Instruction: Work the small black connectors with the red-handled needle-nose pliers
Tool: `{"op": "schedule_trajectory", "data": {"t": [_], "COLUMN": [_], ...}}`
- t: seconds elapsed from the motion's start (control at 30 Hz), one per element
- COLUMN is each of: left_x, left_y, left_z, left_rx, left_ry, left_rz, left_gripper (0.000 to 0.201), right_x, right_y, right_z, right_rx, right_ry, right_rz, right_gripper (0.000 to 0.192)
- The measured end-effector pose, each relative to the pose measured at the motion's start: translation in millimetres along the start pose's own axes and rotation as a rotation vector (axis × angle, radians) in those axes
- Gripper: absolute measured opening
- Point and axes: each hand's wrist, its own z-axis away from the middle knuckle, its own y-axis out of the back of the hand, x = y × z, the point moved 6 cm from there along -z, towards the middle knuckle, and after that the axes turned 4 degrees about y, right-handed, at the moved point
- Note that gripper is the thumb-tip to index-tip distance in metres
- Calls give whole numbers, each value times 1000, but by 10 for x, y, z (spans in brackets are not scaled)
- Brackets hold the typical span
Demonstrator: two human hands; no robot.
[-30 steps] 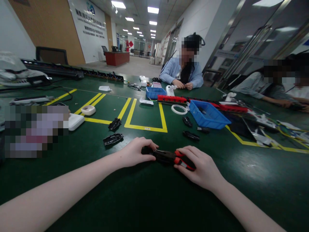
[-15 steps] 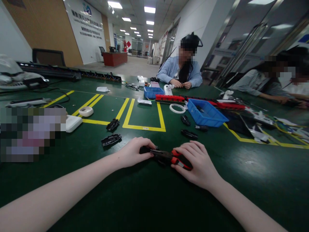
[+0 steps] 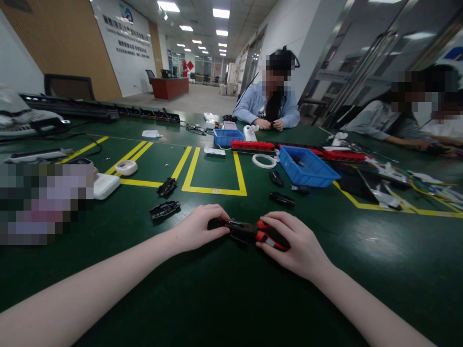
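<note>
My right hand [image 3: 294, 241] is closed round the red and black handles of a pair of pliers [image 3: 249, 231], whose jaws point left. The fingers of my left hand [image 3: 206, 227] pinch a small black part [image 3: 216, 223] at the jaws; much of it is hidden by the fingers and the pliers. A dark piece lies under the jaws, hard to make out. To the left are two black plastic shells [image 3: 164, 209] on the green table, and to the right beyond the pliers several more black pieces [image 3: 282, 199].
A blue bin [image 3: 307, 168] with dark items stands back right, beside a white ring [image 3: 264, 161]. A smaller blue bin [image 3: 227, 139] and a long red strip [image 3: 253, 145] are farther back. White cases [image 3: 106, 185] lie left. Co-workers sit across and at the right.
The whole view has shifted slightly. The pliers' jaws and the dark piece under them have turned a little; both hands keep their hold in nearly the same place.
</note>
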Motion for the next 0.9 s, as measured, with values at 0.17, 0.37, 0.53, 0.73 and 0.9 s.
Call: {"op": "schedule_trajectory", "data": {"t": [0.17,0.37,0.53,0.73,0.9], "left_x": [-17,-3,8,-59,-60], "left_y": [0,10,39,66,50], "left_z": [6,11,18,17,9], "left_rx": [14,20,63,134,123], "left_ry": [-4,-4,-13,8,-35], "left_rz": [-4,16,29,36,53], "left_gripper": [9,8,15,17,11], "right_x": [-5,-5,-11,-15,-3], "right_y": [8,17,32,26,32], "right_z": [4,-1,-7,-10,7], "right_rx": [21,25,30,14,66], "right_ry": [17,20,24,24,52], "right_rz": [-14,-7,21,43,80], "right_gripper": [37,36,35,35,37]}}
